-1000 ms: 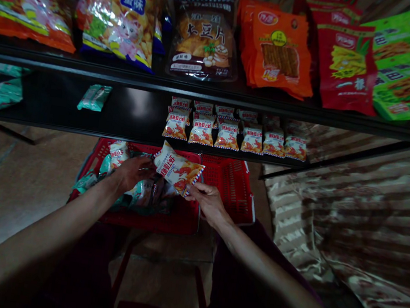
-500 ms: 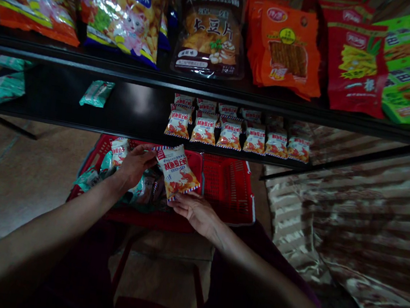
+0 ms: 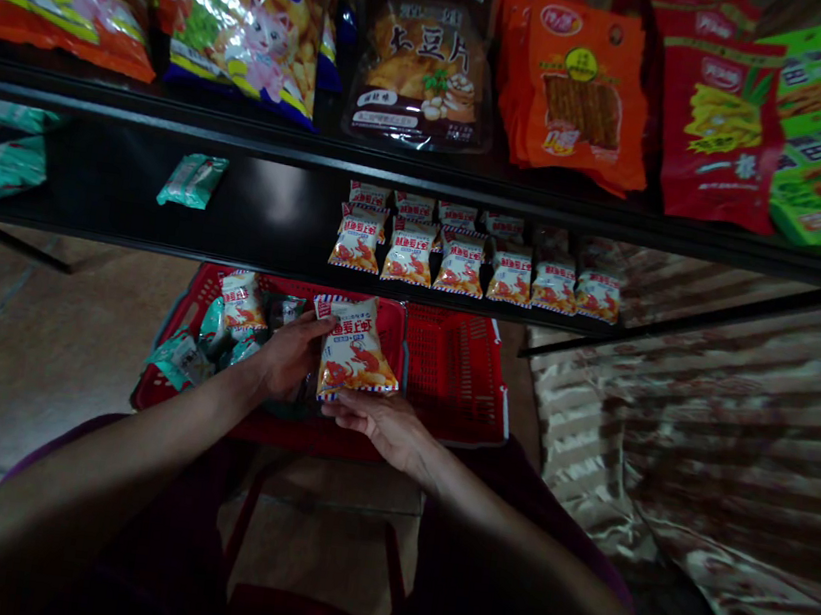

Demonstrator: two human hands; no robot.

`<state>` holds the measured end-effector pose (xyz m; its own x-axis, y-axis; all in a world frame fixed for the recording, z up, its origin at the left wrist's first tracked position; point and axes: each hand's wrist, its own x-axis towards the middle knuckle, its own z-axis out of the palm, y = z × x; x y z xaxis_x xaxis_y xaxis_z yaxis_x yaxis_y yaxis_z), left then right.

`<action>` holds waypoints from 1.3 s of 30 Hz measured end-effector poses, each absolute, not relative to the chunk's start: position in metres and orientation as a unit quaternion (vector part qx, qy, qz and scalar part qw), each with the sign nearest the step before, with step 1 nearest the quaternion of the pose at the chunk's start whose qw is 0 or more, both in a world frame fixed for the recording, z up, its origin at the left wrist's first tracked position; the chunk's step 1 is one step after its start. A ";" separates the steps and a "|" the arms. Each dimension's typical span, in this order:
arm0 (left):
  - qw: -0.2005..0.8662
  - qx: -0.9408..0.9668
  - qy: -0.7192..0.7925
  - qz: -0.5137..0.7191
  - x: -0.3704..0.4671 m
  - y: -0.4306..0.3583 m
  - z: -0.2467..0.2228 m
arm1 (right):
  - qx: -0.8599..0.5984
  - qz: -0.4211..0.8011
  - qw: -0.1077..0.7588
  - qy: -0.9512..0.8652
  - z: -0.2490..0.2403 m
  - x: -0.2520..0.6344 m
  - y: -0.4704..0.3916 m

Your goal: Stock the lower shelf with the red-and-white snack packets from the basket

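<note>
A small white and orange snack bag (image 3: 358, 346) is held upright over the red basket (image 3: 451, 373). My left hand (image 3: 293, 353) grips its left side, with the thumb on the front. At the bag's bottom edge, my right hand (image 3: 384, 425) holds it with fingers partly beneath. In the basket's left part lie a similar white and orange bag (image 3: 241, 300) and several teal packets (image 3: 181, 358). Rows of matching small bags (image 3: 461, 262) stand on the lower black shelf (image 3: 262, 227), right of its middle.
Teal packets (image 3: 193, 180) lie at the left of the lower shelf. Above, the upper shelf's edge (image 3: 251, 140) runs across, carrying large snack bags (image 3: 422, 57). A striped curtain (image 3: 666, 432) hangs at the right. Under the basket show red stool legs (image 3: 396, 563).
The held bag has turned more upright and dropped slightly. My left hand has moved right and down along its side. My right hand has shifted a little left.
</note>
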<state>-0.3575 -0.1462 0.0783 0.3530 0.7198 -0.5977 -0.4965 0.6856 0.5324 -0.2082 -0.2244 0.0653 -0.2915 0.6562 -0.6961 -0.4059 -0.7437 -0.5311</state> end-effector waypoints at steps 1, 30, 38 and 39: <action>0.805 0.133 0.426 0.391 -0.356 -0.146 0.078 | -0.493 0.792 0.335 -0.131 0.067 -0.209 -0.225; 0.779 0.273 0.442 0.351 -0.365 -0.162 0.079 | -0.520 0.692 0.472 -0.168 0.058 -0.202 -0.198; 0.803 0.322 0.406 0.293 -0.377 -0.175 0.069 | -0.549 0.666 0.469 -0.185 0.054 -0.204 -0.194; 0.799 0.324 0.412 0.295 -0.378 -0.176 0.067 | -0.551 0.669 0.462 -0.188 0.055 -0.205 -0.194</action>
